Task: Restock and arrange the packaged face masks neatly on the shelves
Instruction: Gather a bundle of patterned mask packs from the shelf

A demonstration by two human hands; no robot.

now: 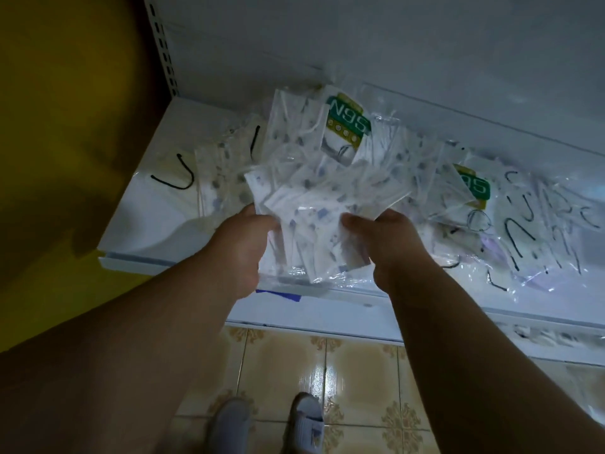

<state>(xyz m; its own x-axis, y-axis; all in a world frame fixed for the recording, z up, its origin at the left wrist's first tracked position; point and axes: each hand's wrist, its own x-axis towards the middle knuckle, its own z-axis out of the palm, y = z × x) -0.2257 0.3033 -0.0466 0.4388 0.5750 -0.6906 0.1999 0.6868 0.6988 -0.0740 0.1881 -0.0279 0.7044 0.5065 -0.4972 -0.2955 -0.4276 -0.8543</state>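
A loose bundle of clear-wrapped white patterned face masks (314,217) is held over the front of the white shelf (144,231). My left hand (245,247) grips its left side and my right hand (393,244) grips its right side, thumbs on top. Behind it, more mask packs lean on the back wall, one with a green N95 label (348,122). Another N95 pack (471,188) lies further right. Masks with black ear loops (173,178) lie at the shelf's left end.
A heap of masks with black loops (550,231) fills the shelf's right side. A slotted upright (162,44) and a yellow wall (65,93) stand at the left. Below are a lower shelf (327,319), tiled floor (353,375) and my two slippers (268,424).
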